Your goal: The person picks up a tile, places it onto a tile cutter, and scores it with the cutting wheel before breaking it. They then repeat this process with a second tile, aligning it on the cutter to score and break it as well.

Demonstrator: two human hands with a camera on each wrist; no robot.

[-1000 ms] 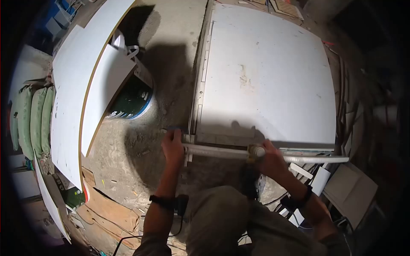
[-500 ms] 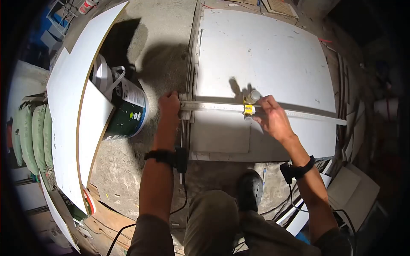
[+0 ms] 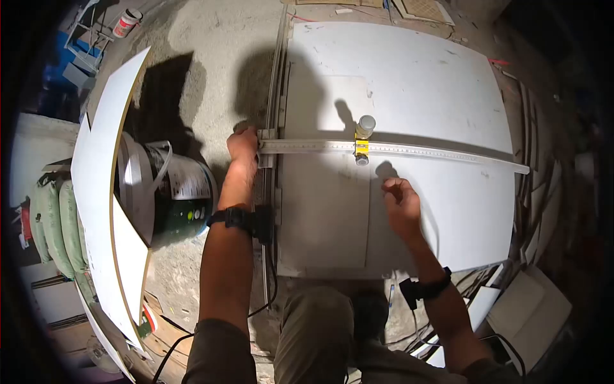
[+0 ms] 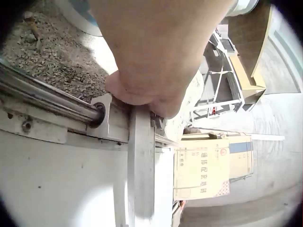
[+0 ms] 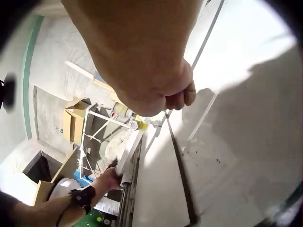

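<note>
A metal ruler bar (image 3: 422, 150) with printed markings lies across a large white panel (image 3: 441, 224). Its left end meets a long metal rail (image 3: 275, 83) on the panel's left edge. Here my left hand (image 3: 243, 146) grips the bar's end; in the left wrist view its fingers curl over it. Partway along the bar sits a yellow slider (image 3: 362, 146) with a round knob (image 3: 366, 123). Nearer my body, my right hand (image 3: 404, 208) hovers above the panel, fingers loosely bent and holding nothing. A smaller white sheet (image 3: 326, 211) lies on the panel beneath the bar.
On the left, curved white boards (image 3: 102, 192) lean against a dark green and white bucket (image 3: 185, 217). Stacked green sacks (image 3: 48, 221) stand beyond them. Offcuts (image 3: 531, 297) lie at lower right, and a cable runs from each wrist strap.
The ruler bar has slid away from my body along the rail, my left hand moving with it. My right hand has let go at the slider and drawn back toward me.
</note>
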